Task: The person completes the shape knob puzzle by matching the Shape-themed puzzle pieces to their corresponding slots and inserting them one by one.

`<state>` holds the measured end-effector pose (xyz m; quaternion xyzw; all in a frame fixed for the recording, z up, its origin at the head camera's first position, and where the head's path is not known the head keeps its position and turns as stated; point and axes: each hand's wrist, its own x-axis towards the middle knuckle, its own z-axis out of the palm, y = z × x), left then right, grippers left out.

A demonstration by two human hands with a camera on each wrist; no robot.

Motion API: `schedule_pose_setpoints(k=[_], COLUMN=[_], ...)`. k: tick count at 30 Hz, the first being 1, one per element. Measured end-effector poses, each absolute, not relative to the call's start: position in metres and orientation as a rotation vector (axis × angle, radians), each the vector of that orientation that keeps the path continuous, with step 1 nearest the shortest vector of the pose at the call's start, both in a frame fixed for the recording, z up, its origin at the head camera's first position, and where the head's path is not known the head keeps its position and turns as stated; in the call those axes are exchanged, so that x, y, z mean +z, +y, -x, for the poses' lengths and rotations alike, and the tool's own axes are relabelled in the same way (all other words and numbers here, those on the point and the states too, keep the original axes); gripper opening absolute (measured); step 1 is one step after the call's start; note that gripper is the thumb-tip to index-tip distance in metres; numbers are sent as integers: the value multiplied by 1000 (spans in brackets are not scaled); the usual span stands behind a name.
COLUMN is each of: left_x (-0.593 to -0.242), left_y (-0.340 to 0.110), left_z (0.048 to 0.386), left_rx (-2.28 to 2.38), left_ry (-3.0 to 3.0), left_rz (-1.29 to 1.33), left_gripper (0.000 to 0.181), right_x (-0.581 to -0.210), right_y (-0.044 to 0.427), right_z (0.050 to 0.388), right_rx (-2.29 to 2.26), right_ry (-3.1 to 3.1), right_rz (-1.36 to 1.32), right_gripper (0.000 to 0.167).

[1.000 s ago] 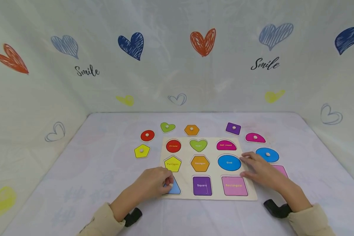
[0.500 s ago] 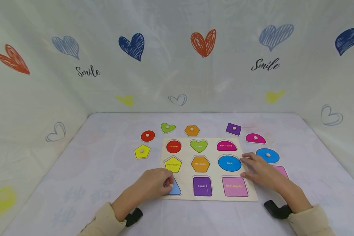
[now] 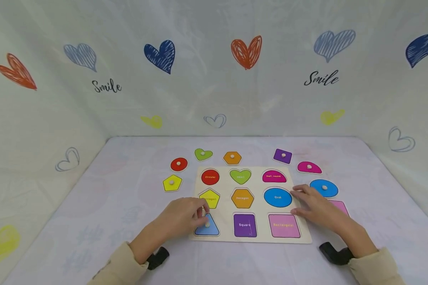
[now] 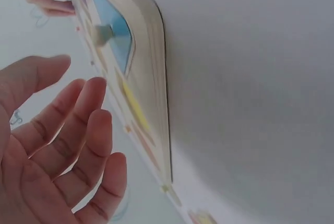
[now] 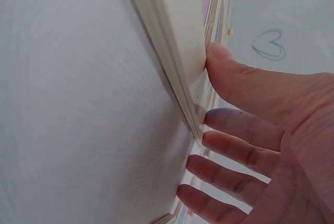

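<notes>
A pale wooden puzzle board [image 3: 226, 233] lies on the table, printed with named coloured shapes. The blue triangle piece [image 3: 204, 230] sits at the board's near left corner, its knob [image 4: 102, 35] showing in the left wrist view. Beside that piece is my left hand [image 3: 183, 215]; its fingers are loosely bent, with a gap between them and the knob and nothing held. My right hand [image 3: 317, 206] rests on the board's right edge, thumb and fingertips touching it, fingers spread fairly straight in the right wrist view.
Loose knobbed pieces lie around the board: yellow pentagon [image 3: 172, 183], red circle [image 3: 179, 164], green heart [image 3: 203, 154], orange hexagon [image 3: 232, 158], purple square [image 3: 283, 156], magenta half round [image 3: 309, 167] and blue oval [image 3: 323, 188]. A pink piece [image 3: 340, 206] is partly hidden by the right hand.
My left hand has let go of the triangle's knob and drawn slightly up and left, uncovering the blue triangle. The right hand has stayed in place.
</notes>
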<state>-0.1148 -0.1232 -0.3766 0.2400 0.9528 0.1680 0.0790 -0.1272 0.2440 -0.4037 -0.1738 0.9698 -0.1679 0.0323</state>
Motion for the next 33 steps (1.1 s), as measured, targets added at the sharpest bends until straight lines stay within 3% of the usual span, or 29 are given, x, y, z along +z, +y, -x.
schedule_pose_setpoints(k=[16,33], left_x=[-374,-379], left_y=[-160,-199], left_z=[145,184], left_rx=[427,456], left_ry=[3185,3087], left_rz=[-639,-522], left_gripper=[32,28], right_x=[-407,-406], right_y=[244,244], right_z=[126,126], right_rx=[-531,-536], right_ry=[2983,2983], right_rz=[519,512], right_gripper=[62,62])
